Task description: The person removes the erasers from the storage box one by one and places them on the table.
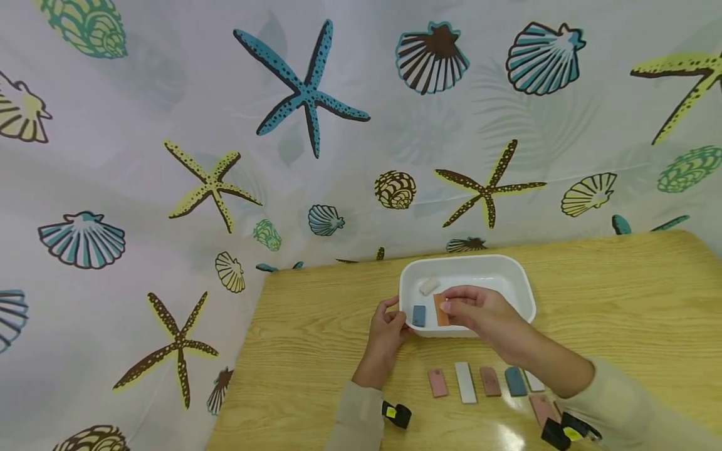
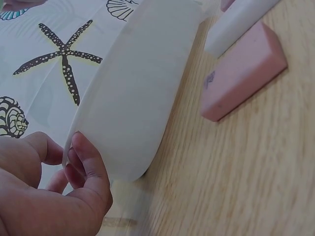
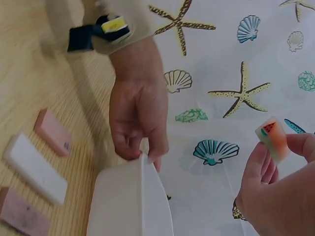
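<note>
My left hand (image 1: 385, 332) pinches the rim of a white plastic tub (image 1: 529, 297) at its near left corner, thumb and fingers on either side of the wall. Over the tub, my right hand (image 1: 486, 313) holds an orange eraser (image 1: 439, 310) between thumb and fingers. In the right wrist view this eraser (image 3: 273, 139) shows a pale end with a small watermelon print. Inside the tub lie a blue eraser (image 1: 418, 316), close to the left wall, and a cream eraser (image 1: 429, 286) farther back.
On the wooden table before the tub lie a pink eraser (image 1: 437, 383), a long white eraser (image 1: 465, 383), a dusky pink one (image 1: 490, 381) and a blue one (image 1: 516, 381). More lie partly under my right forearm. A shell-patterned curtain (image 1: 361, 156) hangs behind the table.
</note>
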The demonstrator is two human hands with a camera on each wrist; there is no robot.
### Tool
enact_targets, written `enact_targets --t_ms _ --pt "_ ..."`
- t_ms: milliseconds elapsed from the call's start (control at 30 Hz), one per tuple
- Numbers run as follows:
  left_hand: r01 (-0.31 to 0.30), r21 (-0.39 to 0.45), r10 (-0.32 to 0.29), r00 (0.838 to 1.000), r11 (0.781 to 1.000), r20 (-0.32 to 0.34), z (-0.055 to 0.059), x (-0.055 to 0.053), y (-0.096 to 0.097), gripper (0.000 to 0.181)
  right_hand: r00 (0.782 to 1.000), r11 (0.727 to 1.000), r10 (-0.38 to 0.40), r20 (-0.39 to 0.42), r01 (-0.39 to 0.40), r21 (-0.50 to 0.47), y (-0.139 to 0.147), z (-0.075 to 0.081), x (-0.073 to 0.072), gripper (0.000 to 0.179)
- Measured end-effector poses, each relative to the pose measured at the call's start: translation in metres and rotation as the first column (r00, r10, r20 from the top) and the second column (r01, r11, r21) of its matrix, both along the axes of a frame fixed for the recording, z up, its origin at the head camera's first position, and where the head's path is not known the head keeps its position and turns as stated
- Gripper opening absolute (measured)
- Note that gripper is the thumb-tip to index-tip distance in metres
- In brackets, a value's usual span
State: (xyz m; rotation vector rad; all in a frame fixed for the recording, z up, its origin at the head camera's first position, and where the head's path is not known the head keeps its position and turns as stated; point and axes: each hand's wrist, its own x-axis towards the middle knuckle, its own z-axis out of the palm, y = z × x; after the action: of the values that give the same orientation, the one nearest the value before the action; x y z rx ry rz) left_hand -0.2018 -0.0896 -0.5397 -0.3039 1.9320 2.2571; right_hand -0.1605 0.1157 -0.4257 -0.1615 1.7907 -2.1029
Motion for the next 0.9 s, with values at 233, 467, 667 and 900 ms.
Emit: enact_targets --t_ms 233,467,667,900 --pt "-0.009 -0.012 0.009 1.0 1.0 0.0 0.001 0.0 0.0 0.039 0.965 0.916 -0.041 -0.258 0.139 0.375 0.013 -0.017 0.005 0.043" --pt "-0.008 0.001 0.008 1.0 1.0 0.014 -0.002 0.0 0.002 0.038 0.91 0.801 0.03 -0.413 0.225 0.555 0.022 -0.047 0.018 0.03" --pt "-0.012 0.003 0.012 1.0 1.0 0.004 -0.002 -0.002 0.003 0.039 0.905 0.782 0.099 -0.414 0.186 0.594 0.032 -0.072 0.033 0.027" --pt "-0.012 0.008 0.012 1.0 1.0 0.004 -0.002 -0.002 0.002 0.041 0.922 0.745 0.124 -0.366 0.157 0.649 0.044 -0.081 0.048 0.028"
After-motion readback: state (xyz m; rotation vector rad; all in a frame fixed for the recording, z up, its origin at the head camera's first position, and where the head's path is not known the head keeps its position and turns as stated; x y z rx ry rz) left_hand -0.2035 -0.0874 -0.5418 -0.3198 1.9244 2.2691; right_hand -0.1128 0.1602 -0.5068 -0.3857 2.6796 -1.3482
